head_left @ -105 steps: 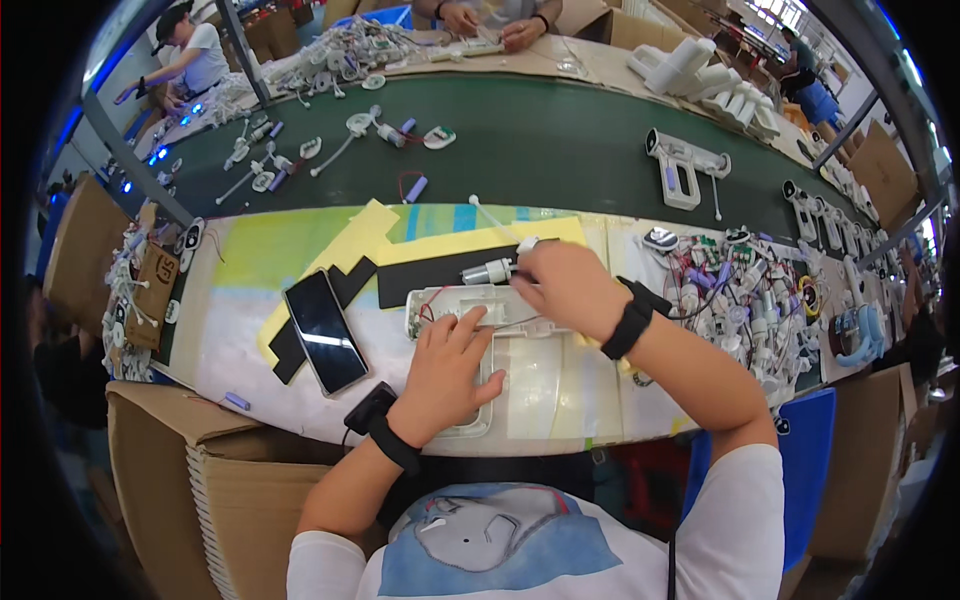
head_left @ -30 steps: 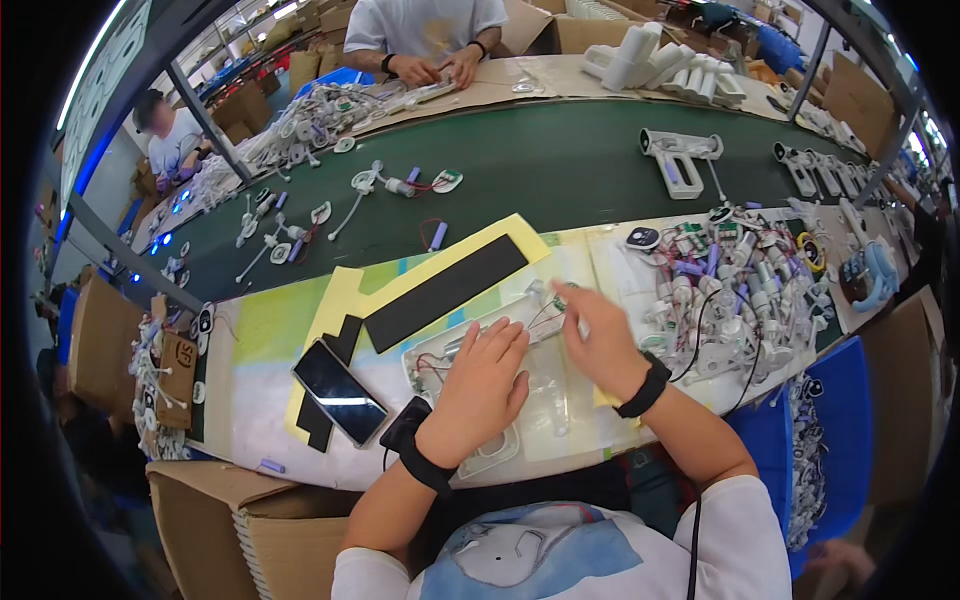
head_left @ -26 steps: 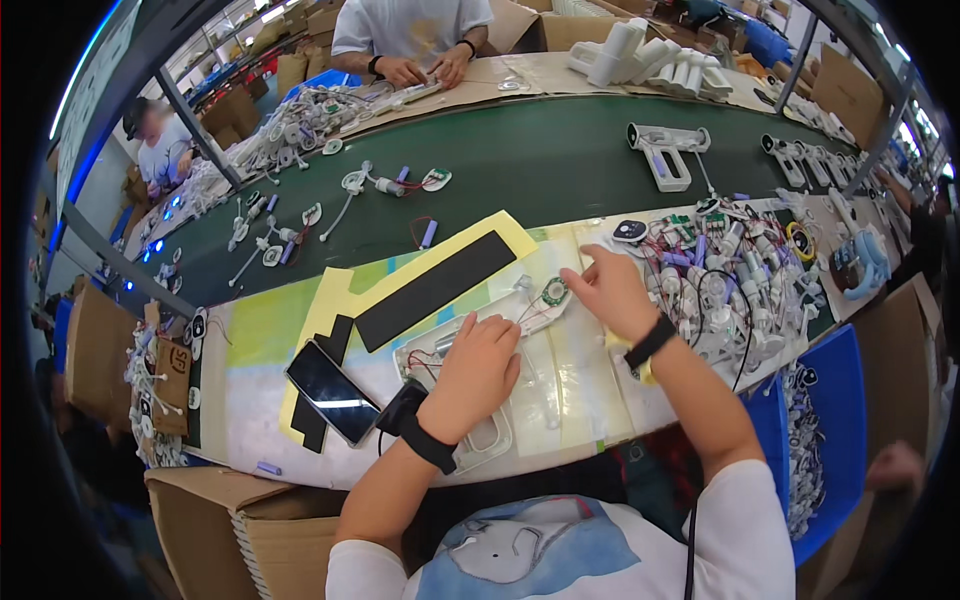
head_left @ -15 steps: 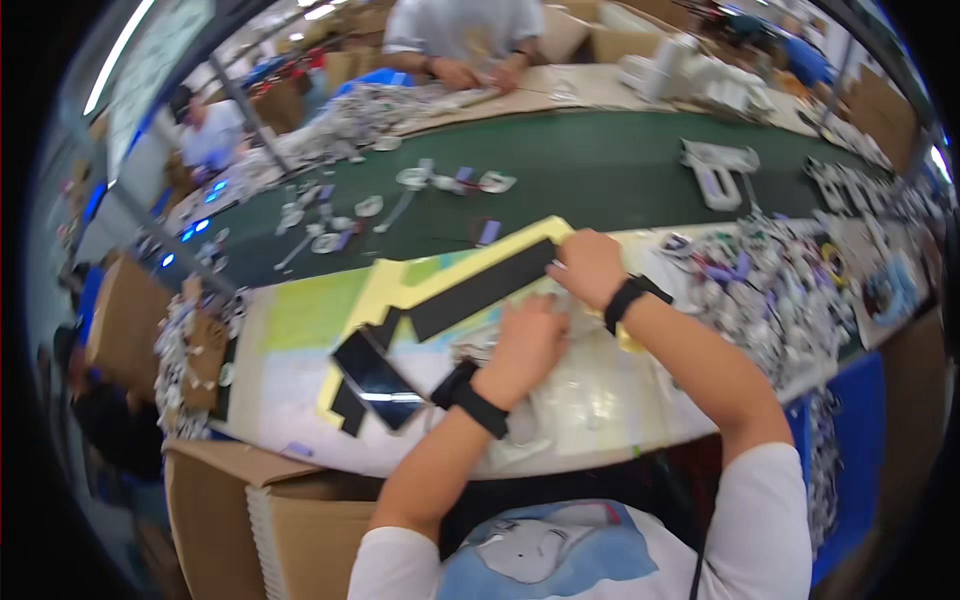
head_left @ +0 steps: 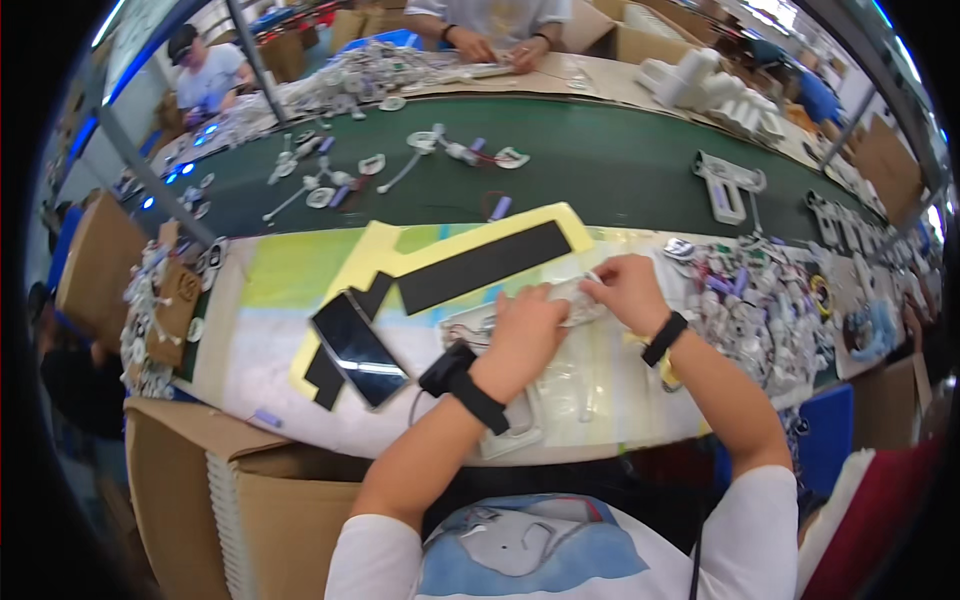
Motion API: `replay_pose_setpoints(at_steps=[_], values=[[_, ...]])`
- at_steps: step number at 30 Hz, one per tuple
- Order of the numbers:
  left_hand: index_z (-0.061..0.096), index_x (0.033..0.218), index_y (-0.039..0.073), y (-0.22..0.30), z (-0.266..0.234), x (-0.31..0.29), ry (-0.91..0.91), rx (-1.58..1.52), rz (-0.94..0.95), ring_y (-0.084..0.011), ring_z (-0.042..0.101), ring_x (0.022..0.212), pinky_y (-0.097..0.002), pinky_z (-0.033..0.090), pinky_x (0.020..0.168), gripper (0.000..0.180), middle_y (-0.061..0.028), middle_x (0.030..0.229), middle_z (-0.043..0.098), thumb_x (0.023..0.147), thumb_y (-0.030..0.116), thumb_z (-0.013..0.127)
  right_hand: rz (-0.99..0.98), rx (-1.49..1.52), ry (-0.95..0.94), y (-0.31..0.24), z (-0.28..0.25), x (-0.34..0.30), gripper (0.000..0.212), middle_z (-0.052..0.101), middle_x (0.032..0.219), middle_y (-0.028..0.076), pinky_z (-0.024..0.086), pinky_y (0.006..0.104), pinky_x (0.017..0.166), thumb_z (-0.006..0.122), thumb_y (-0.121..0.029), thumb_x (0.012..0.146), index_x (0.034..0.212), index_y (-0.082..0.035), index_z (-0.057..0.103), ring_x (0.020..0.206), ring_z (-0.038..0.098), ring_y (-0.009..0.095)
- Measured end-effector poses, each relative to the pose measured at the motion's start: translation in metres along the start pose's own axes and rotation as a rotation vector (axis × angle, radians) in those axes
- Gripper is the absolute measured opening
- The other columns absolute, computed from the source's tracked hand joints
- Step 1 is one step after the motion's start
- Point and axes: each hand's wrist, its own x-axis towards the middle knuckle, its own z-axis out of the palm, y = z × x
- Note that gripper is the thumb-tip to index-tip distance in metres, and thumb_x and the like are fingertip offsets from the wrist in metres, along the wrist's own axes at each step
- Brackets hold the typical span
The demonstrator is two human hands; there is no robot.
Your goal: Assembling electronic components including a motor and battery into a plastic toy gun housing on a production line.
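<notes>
A white plastic housing (head_left: 528, 432), shaped like a gun with a handle, lies on the worktable in front of me, with thin wires (head_left: 484, 332) showing at its left end. My left hand (head_left: 524, 338) is closed over the body of this housing and hides much of it. At the housing's right end, the thumb and fingers of my right hand (head_left: 632, 292) are pinched together; what they grip is too small to make out. Beyond my hands lies a yellow sheet (head_left: 384, 246) with a black strip (head_left: 485, 266) on it. A dark phone (head_left: 360, 348) rests on its left part.
A heap of wired parts (head_left: 745, 300) covers the table's right side. Behind runs a green conveyor belt (head_left: 600, 150) carrying loose wired pieces and white housings (head_left: 726, 188). Cardboard boxes (head_left: 290, 510) stand at the near left. A person (head_left: 490, 40) works across the belt.
My right hand has left the black strip's right end and come nearer, to the housing's right end. My left hand stays over the housing. The whole view has shifted a little.
</notes>
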Motion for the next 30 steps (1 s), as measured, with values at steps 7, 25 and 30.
replay_pose_setpoints(at_steps=[7,25,30], values=[[0.065,0.088,0.009,0.004,-0.001,0.001,-0.027,-0.013,0.008,-0.0348,0.053,0.114,-0.0562,0.037,0.094,0.018,-0.0177,0.121,0.058,0.073,0.012,0.074,0.119,0.292,0.030,0.010,0.008,-0.003,0.024,0.067,0.065,0.011,0.052,0.0274,0.057,0.080,-0.015,0.072,0.075,0.004,0.066,0.057,0.064,0.015],[0.066,0.088,0.008,0.004,-0.003,0.002,-0.023,-0.026,-0.020,-0.0353,0.053,0.115,-0.0571,0.037,0.098,0.017,-0.0188,0.121,0.058,0.074,0.015,0.073,0.197,0.280,-0.059,0.025,0.016,0.000,0.028,0.064,0.062,0.010,0.049,0.0280,0.054,0.080,-0.020,0.072,0.068,0.003,0.063,0.055,0.061,0.015],[0.065,0.093,0.009,0.004,0.000,-0.003,-0.025,0.057,0.018,-0.0362,0.052,0.117,-0.0578,0.036,0.099,0.021,-0.0197,0.125,0.055,0.076,0.018,0.072,0.165,0.267,-0.102,0.027,0.009,-0.001,0.029,0.066,0.064,0.010,0.050,0.0259,0.054,0.080,-0.020,0.072,0.069,0.001,0.062,0.059,0.065,0.014]])
